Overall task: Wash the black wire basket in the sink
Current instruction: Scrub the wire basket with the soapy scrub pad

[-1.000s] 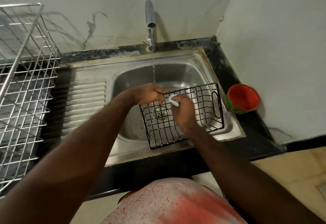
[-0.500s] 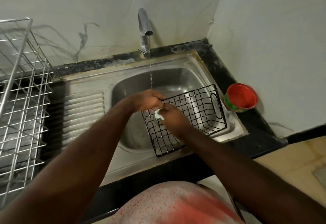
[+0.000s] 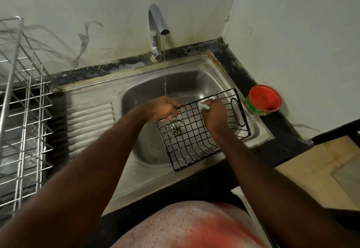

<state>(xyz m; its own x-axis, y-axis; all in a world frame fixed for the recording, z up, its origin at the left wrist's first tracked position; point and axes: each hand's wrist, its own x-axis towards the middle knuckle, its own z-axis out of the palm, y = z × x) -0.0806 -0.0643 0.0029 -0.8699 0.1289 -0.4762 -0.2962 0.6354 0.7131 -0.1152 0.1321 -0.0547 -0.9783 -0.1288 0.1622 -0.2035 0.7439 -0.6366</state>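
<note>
Your left hand (image 3: pixel 162 109) grips the black wire basket (image 3: pixel 202 130) rim over the sink (image 3: pixel 136 95); your right hand (image 3: pixel 215 115) clutches a pale scrubber (image 3: pixel 204 106) against its wires, near the running water (image 3: pixel 164 68).

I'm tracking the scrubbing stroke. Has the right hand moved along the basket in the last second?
Yes. The right hand with its pale scrubber slid along the black wire basket rim, away from the left hand toward the red tub.

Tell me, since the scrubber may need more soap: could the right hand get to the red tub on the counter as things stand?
Probably yes. The red tub stands open on the counter just beyond the black wire basket, nothing between, though the right hand already grips a pale scrubber.
</note>
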